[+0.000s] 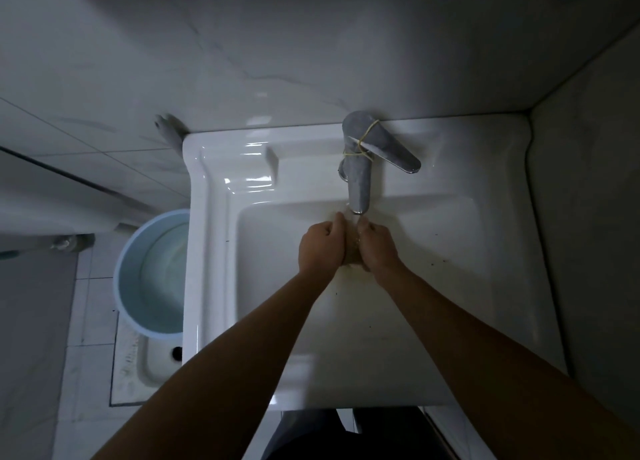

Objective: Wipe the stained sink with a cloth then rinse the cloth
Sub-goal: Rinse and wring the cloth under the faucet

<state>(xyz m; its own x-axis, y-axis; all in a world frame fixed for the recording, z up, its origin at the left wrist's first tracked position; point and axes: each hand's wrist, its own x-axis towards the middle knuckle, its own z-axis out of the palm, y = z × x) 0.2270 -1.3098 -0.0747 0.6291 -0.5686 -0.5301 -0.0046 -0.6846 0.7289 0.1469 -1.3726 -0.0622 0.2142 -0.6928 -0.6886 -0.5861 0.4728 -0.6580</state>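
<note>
Nearest the cam, two bare forearms are reaching fwd over the front edge of the sink (211, 251), converging toward the middle of the basin. The left hand (320, 243) and right hand (379, 246) are meeting palm to palm just below the spout, knuckles outward, fingers curling in. Btwn them the cloth (352, 257) is showing only as a small brownish wad, mostly hidden by the palms. Both hands are closing their grip round it, one from each side, w/ no gap showing btwn hands and cloth. The cloth is sitting within the basin, directly under the tap outlet. A faint blurry streak is running from the spout onto the fingertips, prob. water but too smeared to be sure. Dark specks (443, 261) and a yellowish tinge are lying on the basin's right slope, near the right wrist. Beyond the hands the chrome tap (358, 179) is standing on the back ledge, lever pointing right, w/ a yellow rubber band (363, 144) looping round body and lever. Off to the left, on the tiled floor beside the sink, a pale blue bucket (149, 272) is standing, partly hidden by the rim. Farthest off, the marbled wall (277, 44) is rising behind the sink
</note>
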